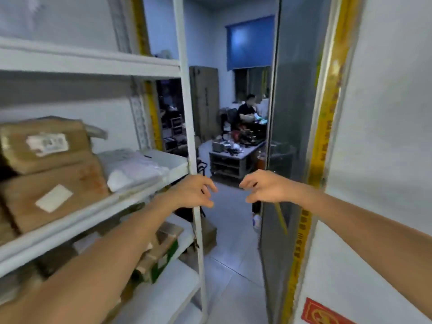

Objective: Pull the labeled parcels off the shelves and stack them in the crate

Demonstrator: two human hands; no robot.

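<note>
While hands (230,190) hover empty, shelf post (191,136) just behind left

Labeled brown parcels (50,174) stacked, mid shelf (98,210)

Both arms are reaching forward: the left hand (196,191) and right hand (264,187) are hovering empty, fingers curled, near each other beside the white shelf (93,206), where labeled brown parcels (51,169) are sitting at left.

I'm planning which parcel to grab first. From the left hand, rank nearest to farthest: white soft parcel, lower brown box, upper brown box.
From the left hand:
1. White soft parcel, just left, same shelf.
2. Lower brown box, further left.
3. Upper brown box, stacked on it, farthest.
</note>
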